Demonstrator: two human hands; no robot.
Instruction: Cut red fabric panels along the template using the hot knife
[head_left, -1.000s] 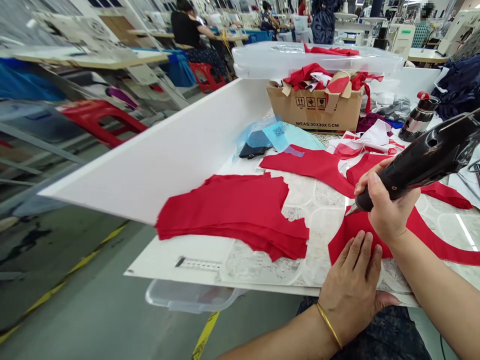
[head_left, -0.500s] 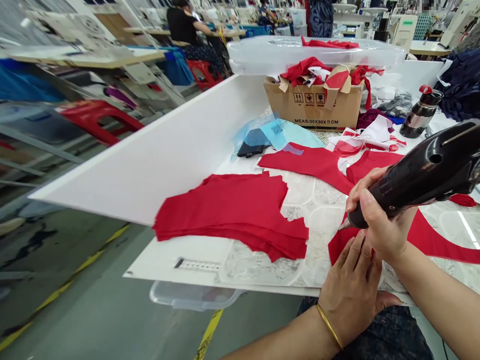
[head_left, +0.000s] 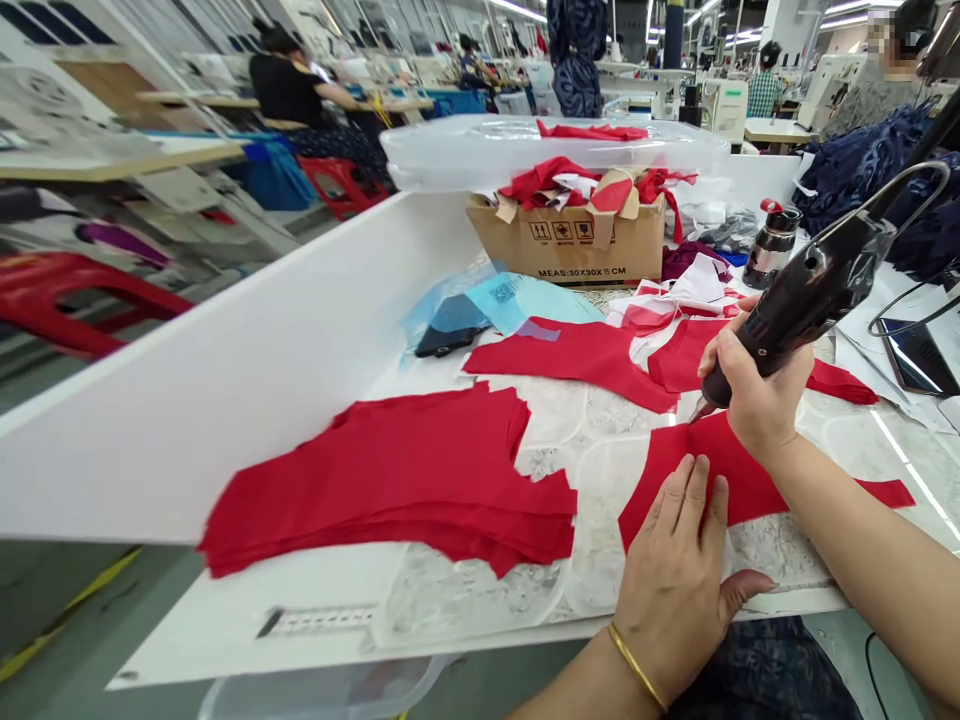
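Observation:
My left hand (head_left: 679, 555), with a gold bangle at its wrist, lies with fingers stretched out on a red fabric piece (head_left: 739, 475) near the table's front edge. My right hand (head_left: 765, 390) is wrapped round a black handheld tool (head_left: 810, 290) with a corded upper end. The tool's narrow metal tip points down at the upper edge of that red piece. To the left sits a stack of red fabric pieces (head_left: 390, 470). Behind, more red cut fabric (head_left: 570, 350) lies across the tabletop.
A cardboard box (head_left: 570, 245) of scraps stands at the back before a clear plastic bin (head_left: 450, 155). A black bottle (head_left: 772, 245), a phone (head_left: 919, 355) and dark fabric (head_left: 847, 190) are on the right. Light blue film (head_left: 525, 300) lies mid-table. Several people work behind.
The view has shifted, bringing the phone on the right into sight. My right hand and the tool have moved away from my left fingers, along the red piece's upper edge.

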